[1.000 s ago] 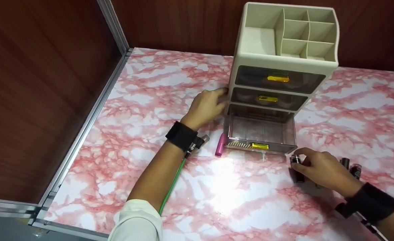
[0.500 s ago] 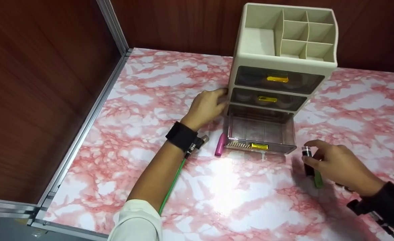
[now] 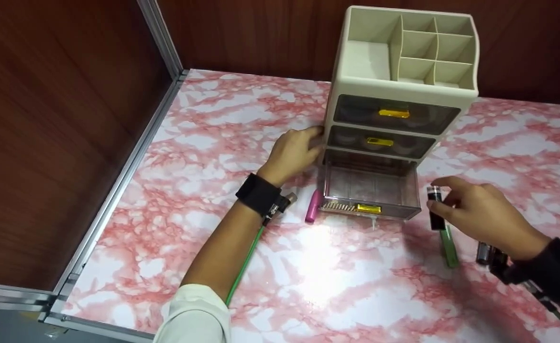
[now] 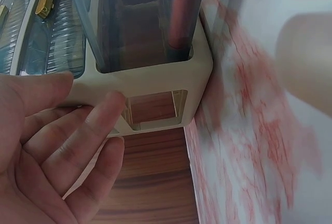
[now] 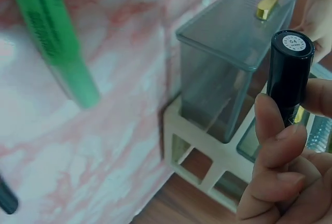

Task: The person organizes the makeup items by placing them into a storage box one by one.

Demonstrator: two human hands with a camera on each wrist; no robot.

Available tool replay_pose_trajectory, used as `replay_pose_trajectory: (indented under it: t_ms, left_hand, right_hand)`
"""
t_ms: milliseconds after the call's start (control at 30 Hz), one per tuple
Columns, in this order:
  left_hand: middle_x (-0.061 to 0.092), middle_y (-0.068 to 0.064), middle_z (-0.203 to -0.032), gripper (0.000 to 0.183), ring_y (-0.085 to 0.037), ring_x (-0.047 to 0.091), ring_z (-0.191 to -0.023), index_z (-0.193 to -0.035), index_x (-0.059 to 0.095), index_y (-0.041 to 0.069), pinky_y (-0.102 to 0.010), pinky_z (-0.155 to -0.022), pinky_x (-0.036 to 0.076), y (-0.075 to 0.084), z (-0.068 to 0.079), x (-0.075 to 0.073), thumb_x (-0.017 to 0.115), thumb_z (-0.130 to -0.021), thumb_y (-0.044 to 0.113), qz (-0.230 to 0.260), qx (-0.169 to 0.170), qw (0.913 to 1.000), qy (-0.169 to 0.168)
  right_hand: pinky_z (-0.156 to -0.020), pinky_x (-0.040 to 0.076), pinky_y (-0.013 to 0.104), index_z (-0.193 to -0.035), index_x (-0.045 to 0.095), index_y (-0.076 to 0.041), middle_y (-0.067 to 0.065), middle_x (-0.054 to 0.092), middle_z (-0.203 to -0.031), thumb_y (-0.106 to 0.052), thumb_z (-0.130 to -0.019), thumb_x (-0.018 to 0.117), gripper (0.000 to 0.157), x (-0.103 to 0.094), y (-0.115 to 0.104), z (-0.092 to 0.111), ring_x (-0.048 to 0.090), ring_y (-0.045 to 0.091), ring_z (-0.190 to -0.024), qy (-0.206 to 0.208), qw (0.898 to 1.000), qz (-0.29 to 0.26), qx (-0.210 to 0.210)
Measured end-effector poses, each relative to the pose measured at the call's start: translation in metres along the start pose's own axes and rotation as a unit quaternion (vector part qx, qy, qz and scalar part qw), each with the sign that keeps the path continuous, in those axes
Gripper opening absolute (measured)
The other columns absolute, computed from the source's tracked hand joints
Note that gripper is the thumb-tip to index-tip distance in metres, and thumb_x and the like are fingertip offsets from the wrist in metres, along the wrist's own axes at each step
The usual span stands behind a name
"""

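My right hand (image 3: 487,209) pinches a black lipstick tube (image 3: 435,209) between thumb and fingers, off the table and to the right of the open bottom drawer (image 3: 406,190). In the right wrist view, the tube's end has a round label reading 04. My left hand (image 3: 293,155) touches the left side of the cream drawer organizer (image 3: 404,90), fingers loosely extended; its fingertips are partly hidden in the head view. Inside the clear drawer, a striped slim item (image 3: 339,206) lies behind the front panel. A green highlighter (image 3: 449,247) lies below my right hand.
A pink marker (image 3: 313,206) lies against the drawer's left side, and a beige-ended item (image 3: 291,196) sits by my left wrist. Black tubes (image 3: 483,253) lie near my right wrist. Wooden panels (image 3: 261,38) stand behind and left. Two upper drawers (image 3: 396,114) are closed.
My right hand has lifted the lipstick tube from the table and moved it up and slightly right, uncovering the green highlighter. My left hand has stayed against the organizer.
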State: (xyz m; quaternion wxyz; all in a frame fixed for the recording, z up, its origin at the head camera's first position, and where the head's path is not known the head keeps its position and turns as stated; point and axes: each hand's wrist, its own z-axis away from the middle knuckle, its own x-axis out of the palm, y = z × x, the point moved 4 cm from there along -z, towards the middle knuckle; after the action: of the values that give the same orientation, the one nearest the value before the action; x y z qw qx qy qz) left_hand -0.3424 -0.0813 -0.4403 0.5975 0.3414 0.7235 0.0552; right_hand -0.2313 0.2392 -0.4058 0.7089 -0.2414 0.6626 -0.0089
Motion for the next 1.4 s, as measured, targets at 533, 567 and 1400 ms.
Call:
replay_pose_trajectory:
  t_ms: [533,567,1400]
  left_hand:
    - [0.071,-0.007,-0.105,0.042,-0.02,0.066,-0.075,-0.132,0.06,0.012,-0.033,-0.073,0.053,0.001,-0.001,0.0,0.064,-0.095,0.032,-0.001,-0.014,0.9998,-0.014]
    - [0.071,-0.007,-0.107,0.042,-0.02,0.066,-0.076,-0.132,0.06,0.012,-0.033,-0.074,0.053,0.001,-0.001,0.0,0.064,-0.095,0.032,-0.002,-0.014,0.9998,-0.016]
    - [0.068,-0.005,-0.117,0.043,-0.023,0.068,-0.093,-0.133,0.059,0.013,-0.035,-0.08,0.052,0.0,0.0,0.0,0.062,-0.096,0.033,-0.01,-0.015,0.9997,-0.02]
  right_hand:
    - [-0.061,0.05,0.04,-0.124,0.06,-0.007,-0.001,0.07,-0.078,-0.029,-0.092,0.068,0.04,0.002,-0.039,-0.049,0.062,0.013,-0.063,0.008,0.999,-0.006,-0.051]
    - [-0.062,0.05,0.041,-0.125,0.06,-0.007,-0.001,0.07,-0.079,-0.03,-0.092,0.067,0.042,0.002,-0.04,-0.053,0.062,0.013,-0.064,0.008,0.999,-0.006,-0.052]
    - [-0.068,0.053,0.044,-0.115,0.067,-0.004,0.011,0.071,-0.091,-0.032,-0.087,0.073,0.04,0.058,-0.072,-0.12,0.066,0.023,-0.074,-0.049,0.998,-0.028,-0.041]
